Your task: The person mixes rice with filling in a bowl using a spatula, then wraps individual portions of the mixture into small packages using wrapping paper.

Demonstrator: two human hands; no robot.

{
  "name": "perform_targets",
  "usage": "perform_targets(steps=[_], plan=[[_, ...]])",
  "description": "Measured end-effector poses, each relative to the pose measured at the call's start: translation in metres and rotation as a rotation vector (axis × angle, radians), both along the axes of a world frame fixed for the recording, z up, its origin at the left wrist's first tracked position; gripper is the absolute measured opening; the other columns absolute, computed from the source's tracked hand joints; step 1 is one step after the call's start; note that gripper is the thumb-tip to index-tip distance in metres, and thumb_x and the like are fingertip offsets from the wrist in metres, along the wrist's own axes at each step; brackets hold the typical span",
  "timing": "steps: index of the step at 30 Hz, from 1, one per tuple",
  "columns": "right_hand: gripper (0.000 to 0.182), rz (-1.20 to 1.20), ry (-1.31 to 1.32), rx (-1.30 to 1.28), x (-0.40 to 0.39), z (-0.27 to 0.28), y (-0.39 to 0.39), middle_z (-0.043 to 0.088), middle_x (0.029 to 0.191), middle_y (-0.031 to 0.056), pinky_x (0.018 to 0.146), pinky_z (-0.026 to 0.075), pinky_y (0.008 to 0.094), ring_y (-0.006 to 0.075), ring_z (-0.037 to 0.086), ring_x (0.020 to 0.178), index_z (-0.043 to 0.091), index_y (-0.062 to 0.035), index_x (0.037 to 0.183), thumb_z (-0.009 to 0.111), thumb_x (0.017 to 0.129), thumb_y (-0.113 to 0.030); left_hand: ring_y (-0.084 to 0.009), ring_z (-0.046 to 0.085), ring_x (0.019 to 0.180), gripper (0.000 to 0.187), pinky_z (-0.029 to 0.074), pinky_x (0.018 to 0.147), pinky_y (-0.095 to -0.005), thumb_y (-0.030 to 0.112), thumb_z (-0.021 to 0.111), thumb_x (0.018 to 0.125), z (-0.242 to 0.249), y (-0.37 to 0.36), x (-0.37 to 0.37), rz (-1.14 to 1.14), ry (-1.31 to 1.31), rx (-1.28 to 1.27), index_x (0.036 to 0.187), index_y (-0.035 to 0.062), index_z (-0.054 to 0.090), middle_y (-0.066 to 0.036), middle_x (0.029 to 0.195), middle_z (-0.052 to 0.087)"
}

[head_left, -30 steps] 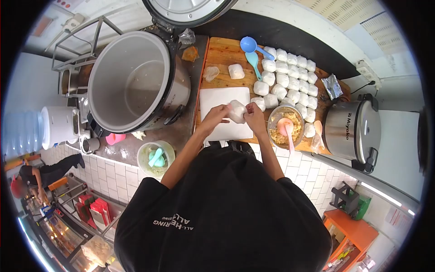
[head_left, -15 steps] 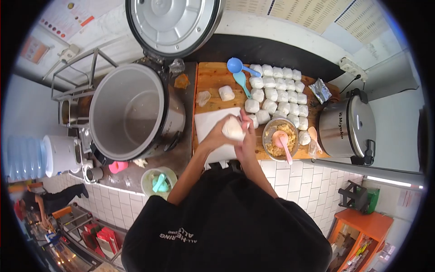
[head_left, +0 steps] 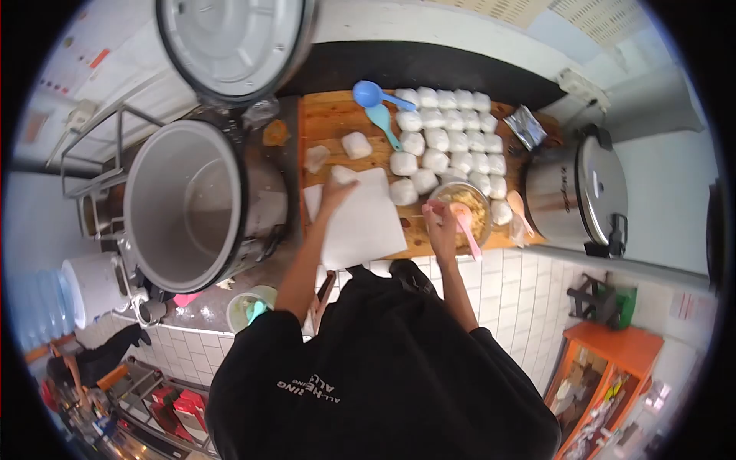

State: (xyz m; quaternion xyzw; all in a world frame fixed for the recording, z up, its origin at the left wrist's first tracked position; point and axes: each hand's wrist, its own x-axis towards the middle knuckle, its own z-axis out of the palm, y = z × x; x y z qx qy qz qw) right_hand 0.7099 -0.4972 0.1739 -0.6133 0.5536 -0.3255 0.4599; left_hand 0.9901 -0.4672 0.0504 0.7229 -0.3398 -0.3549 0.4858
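Observation:
My left hand (head_left: pixel 335 199) grips a white wrapped ball (head_left: pixel 343 175) at the upper left edge of a stack of white sheets (head_left: pixel 359 221). By the left rim of a bowl of crumbly yellowish food (head_left: pixel 481 201) is my right hand (head_left: pixel 442 236); its fingers are blurred and look pinkish, and whether they hold anything is unclear. A pink spoon (head_left: pixel 466 224) rests in that bowl. Another white ball (head_left: pixel 356 146) and a crumpled clear wrapper (head_left: pixel 317 159) lie above the sheets. Rows of several white balls (head_left: pixel 458 141) fill the board's right part.
A large open pot (head_left: pixel 184 203) stands left, its raised lid (head_left: pixel 238 46) behind. A closed steel cooker (head_left: pixel 563 192) is at the right. Blue scoop (head_left: pixel 367 94), teal spoon (head_left: pixel 379 116), peach spoon (head_left: pixel 516 202) and foil packet (head_left: pixel 526 126) lie on the wooden board (head_left: pixel 330 126).
My hands have moved apart: the left went left and up with the white ball, the right went to the bowl's rim. More of the sheets shows. The whole view has shifted.

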Motion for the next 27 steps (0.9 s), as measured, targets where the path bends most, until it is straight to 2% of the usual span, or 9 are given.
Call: perform_targets(steps=[1, 5, 6, 10, 12, 15, 19, 26, 27], plan=[[0.033, 0.046, 0.386, -0.306, -0.026, 0.006, -0.004, 0.062, 0.101, 0.0097, 0.084, 0.042, 0.0353, 0.0266, 0.056, 0.098, 0.060, -0.0032, 0.105, 0.068, 0.084, -0.027, -0.0296, 0.054, 0.113, 0.080, 0.044, 0.096, -0.0386, 0.036, 0.085, 0.063, -0.089, -0.019, 0.026, 0.044, -0.656, 0.035, 0.122, -0.0034, 0.049, -0.019, 0.122, 0.055], [0.038, -0.028, 0.843, -0.369, -0.104, -0.002, -0.008, 0.062, 0.099, 0.0139, 0.078, 0.045, 0.0469, 0.0329, 0.055, 0.097, 0.057, -0.0064, 0.105, 0.072, 0.073, -0.022, -0.0313, 0.054, 0.112, 0.107, 0.048, 0.089, -0.0393, 0.034, 0.088, 0.052, -0.002, -0.064, 0.063, -0.274, 0.025, 0.396, 0.134, -0.0083, 0.034, -0.022, 0.122, 0.054], [0.042, 0.008, 0.939, -0.328, -0.117, -0.010, -0.010, 0.062, 0.098, 0.0149, 0.078, 0.045, 0.0480, 0.0337, 0.056, 0.098, 0.053, -0.0071, 0.110, 0.069, 0.074, -0.022, -0.0317, 0.054, 0.113, 0.107, 0.048, 0.088, -0.0376, 0.036, 0.087, 0.056, -0.101, -0.084, 0.099, -0.205, -0.171, 0.366, 0.135, -0.0095, 0.032, -0.025, 0.122, 0.054], [0.046, 0.230, 0.961, -0.066, -0.151, -0.056, -0.034, 0.062, 0.095, 0.0167, 0.078, 0.045, 0.0504, 0.0355, 0.060, 0.095, 0.046, -0.0083, 0.118, 0.064, 0.078, -0.023, -0.0354, 0.052, 0.116, 0.092, 0.046, 0.092, -0.0387, 0.039, 0.083, 0.065, -0.027, -0.075, 0.068, -0.221, -0.318, 0.384, 0.134, -0.0051, 0.040, -0.025, 0.129, 0.050], [0.046, 0.206, 0.858, -0.092, -0.152, -0.059, -0.039, 0.062, 0.094, 0.0170, 0.078, 0.046, 0.0511, 0.0364, 0.061, 0.093, 0.045, -0.0083, 0.119, 0.064, 0.079, -0.022, -0.0378, 0.055, 0.108, 0.073, 0.045, 0.090, -0.0411, 0.037, 0.080, 0.071, -0.023, -0.062, 0.039, -0.007, -1.002, 0.082, 0.124, -0.0028, 0.050, -0.023, 0.122, 0.053], [0.047, 0.211, 0.905, -0.261, -0.142, -0.056, -0.032, 0.062, 0.091, 0.0189, 0.076, 0.048, 0.0516, 0.0388, 0.062, 0.089, 0.042, -0.0078, 0.123, 0.061, 0.081, -0.018, -0.0328, 0.058, 0.095, 0.042, 0.045, 0.083, -0.0424, 0.029, 0.073, 0.079, 0.014, -0.038, -0.057, 0.143, -0.761, -0.146, 0.105, 0.0000, 0.058, -0.018, 0.098, 0.061], [0.053, 0.365, 1.032, -0.149, -0.142, -0.088, -0.044, 0.060, 0.094, 0.0233, 0.069, 0.050, 0.0512, 0.0419, 0.062, 0.087, 0.035, -0.0072, 0.134, 0.055, 0.086, -0.012, -0.0219, 0.064, 0.057, 0.045, 0.049, 0.046, -0.0352, 0.034, 0.064, 0.088, 0.014, -0.015, -0.192, -0.222, 0.480, 0.325, 0.111, 0.0002, 0.044, -0.018, 0.084, 0.062], [0.066, 0.029, 0.882, -0.017, -0.151, -0.057, -0.062, 0.060, 0.101, 0.0300, 0.071, 0.049, 0.0525, 0.0452, 0.061, 0.087, 0.023, -0.0048, 0.145, 0.050, 0.085, -0.005, -0.0251, 0.066, 0.058, 0.020, 0.052, 0.039, -0.0322, 0.017, 0.051, 0.094, -0.013, -0.009, -0.229, -0.371, 0.443, 0.115, 0.100, 0.0031, 0.037, -0.013, 0.080, 0.054], [0.063, -0.033, 0.822, -0.339, -0.150, -0.098, -0.071, 0.060, 0.101, 0.0311, 0.074, 0.049, 0.0523, 0.0455, 0.062, 0.087, 0.026, -0.0034, 0.143, 0.049, 0.085, -0.005, -0.0255, 0.066, 0.058, 0.017, 0.053, 0.039, -0.0320, 0.013, 0.049, 0.095, -0.008, -0.010, -0.232, -0.408, 0.551, 0.097, 0.098, 0.0029, 0.037, -0.013, 0.081, 0.054]])
